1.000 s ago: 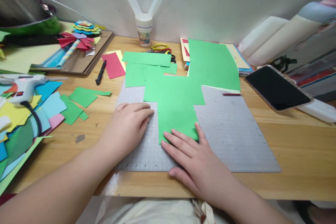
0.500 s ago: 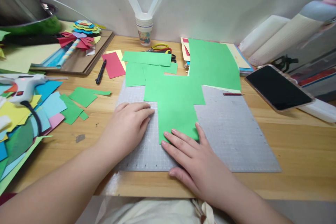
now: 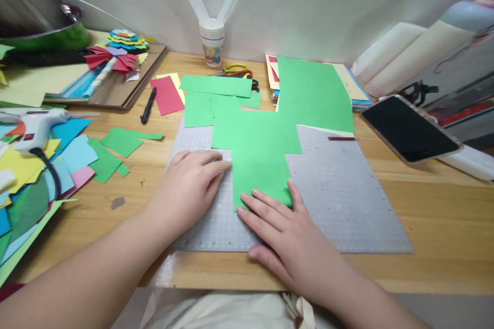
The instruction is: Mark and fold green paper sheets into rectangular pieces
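Observation:
A green paper sheet (image 3: 258, 159) lies on the grey cutting mat (image 3: 339, 200) in the middle of the wooden desk. My left hand (image 3: 189, 187) rests flat on the mat, its fingertips touching the sheet's left edge. My right hand (image 3: 287, 236) lies flat with the fingers spread, pressing on the sheet's near edge. Neither hand holds anything. More green pieces (image 3: 216, 93) lie just beyond the mat, and a larger green sheet (image 3: 312, 93) covers a paper stack at the back.
A white glue gun (image 3: 33, 126) sits on coloured paper scraps (image 3: 42, 164) at the left. A black pen (image 3: 148, 105), a red card (image 3: 166, 95), scissors (image 3: 235, 71), a cup of glue sticks (image 3: 212, 43), a phone (image 3: 409, 128) and a small red stick (image 3: 341, 138) surround the mat.
My left hand has slid slightly right, so its fingertips now touch the green sheet's left edge. The right hand has not moved.

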The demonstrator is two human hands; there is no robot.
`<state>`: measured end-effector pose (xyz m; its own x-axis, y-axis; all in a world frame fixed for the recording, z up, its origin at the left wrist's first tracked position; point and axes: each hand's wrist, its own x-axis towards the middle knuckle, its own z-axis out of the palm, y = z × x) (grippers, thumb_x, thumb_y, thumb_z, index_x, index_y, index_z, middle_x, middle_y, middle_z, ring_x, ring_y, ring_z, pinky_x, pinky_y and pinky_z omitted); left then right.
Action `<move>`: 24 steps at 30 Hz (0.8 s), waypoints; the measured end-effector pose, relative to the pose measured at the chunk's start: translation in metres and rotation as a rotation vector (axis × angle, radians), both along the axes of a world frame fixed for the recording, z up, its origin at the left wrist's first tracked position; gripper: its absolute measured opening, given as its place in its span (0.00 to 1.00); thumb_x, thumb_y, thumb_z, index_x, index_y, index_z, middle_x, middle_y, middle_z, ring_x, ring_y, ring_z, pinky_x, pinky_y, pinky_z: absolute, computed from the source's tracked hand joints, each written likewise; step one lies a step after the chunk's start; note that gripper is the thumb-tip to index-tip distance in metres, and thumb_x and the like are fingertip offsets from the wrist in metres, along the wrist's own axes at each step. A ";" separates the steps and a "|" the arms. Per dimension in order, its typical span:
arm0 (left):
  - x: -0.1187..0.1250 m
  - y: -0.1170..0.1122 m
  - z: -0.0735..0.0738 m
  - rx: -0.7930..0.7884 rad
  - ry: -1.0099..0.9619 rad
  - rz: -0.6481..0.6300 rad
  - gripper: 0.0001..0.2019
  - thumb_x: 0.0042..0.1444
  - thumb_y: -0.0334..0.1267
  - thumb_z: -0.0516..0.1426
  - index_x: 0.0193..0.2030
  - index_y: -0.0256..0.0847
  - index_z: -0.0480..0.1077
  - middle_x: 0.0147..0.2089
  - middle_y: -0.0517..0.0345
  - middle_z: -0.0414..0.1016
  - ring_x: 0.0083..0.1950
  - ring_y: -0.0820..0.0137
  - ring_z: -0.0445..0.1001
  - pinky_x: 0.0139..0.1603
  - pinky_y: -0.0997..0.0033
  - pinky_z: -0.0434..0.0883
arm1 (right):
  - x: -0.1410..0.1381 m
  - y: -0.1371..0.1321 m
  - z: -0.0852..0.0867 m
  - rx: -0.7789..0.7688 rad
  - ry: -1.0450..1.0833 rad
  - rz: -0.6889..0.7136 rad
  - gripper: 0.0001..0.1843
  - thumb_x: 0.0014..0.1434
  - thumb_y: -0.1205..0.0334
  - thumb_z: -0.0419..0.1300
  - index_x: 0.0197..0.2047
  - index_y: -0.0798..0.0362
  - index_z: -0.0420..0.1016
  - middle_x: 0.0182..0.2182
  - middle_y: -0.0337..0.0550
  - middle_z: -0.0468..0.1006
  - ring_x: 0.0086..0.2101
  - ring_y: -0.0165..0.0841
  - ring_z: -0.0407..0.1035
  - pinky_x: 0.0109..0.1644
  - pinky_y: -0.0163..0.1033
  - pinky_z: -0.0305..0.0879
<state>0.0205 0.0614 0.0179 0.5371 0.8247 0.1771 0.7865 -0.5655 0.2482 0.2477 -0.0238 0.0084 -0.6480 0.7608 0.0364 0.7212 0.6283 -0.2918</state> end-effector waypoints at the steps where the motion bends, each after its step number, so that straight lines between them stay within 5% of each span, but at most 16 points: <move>1: 0.000 0.000 -0.001 0.007 0.004 -0.019 0.16 0.65 0.36 0.50 0.53 0.48 0.75 0.57 0.52 0.76 0.56 0.58 0.74 0.56 0.52 0.65 | 0.000 0.000 0.000 0.000 -0.002 0.000 0.23 0.71 0.53 0.48 0.66 0.48 0.62 0.67 0.41 0.61 0.66 0.37 0.55 0.70 0.62 0.16; 6: 0.000 -0.002 -0.006 0.011 0.043 -0.067 0.15 0.66 0.35 0.49 0.51 0.50 0.76 0.60 0.53 0.74 0.58 0.59 0.72 0.56 0.53 0.64 | 0.000 -0.002 -0.001 0.015 -0.014 -0.003 0.23 0.71 0.53 0.47 0.66 0.47 0.61 0.68 0.40 0.61 0.66 0.37 0.54 0.70 0.62 0.16; 14: 0.002 -0.002 -0.008 -0.032 0.031 -0.042 0.17 0.66 0.33 0.48 0.53 0.49 0.75 0.62 0.53 0.72 0.61 0.57 0.70 0.56 0.52 0.64 | -0.012 -0.007 -0.004 0.146 0.039 -0.117 0.21 0.68 0.48 0.52 0.60 0.44 0.70 0.61 0.45 0.69 0.64 0.46 0.52 0.67 0.63 0.30; 19: 0.001 -0.002 -0.008 -0.026 0.038 -0.039 0.18 0.65 0.32 0.48 0.52 0.49 0.76 0.62 0.54 0.72 0.61 0.58 0.71 0.55 0.53 0.65 | -0.026 -0.015 -0.003 0.210 0.153 -0.252 0.21 0.66 0.45 0.53 0.55 0.45 0.75 0.46 0.47 0.75 0.49 0.43 0.63 0.62 0.57 0.40; 24: 0.000 -0.002 -0.009 -0.017 0.043 -0.037 0.18 0.65 0.32 0.48 0.52 0.51 0.76 0.62 0.55 0.72 0.60 0.59 0.71 0.55 0.54 0.66 | -0.028 -0.024 0.001 0.163 0.143 -0.348 0.20 0.70 0.53 0.47 0.55 0.46 0.76 0.35 0.45 0.73 0.38 0.40 0.62 0.47 0.49 0.49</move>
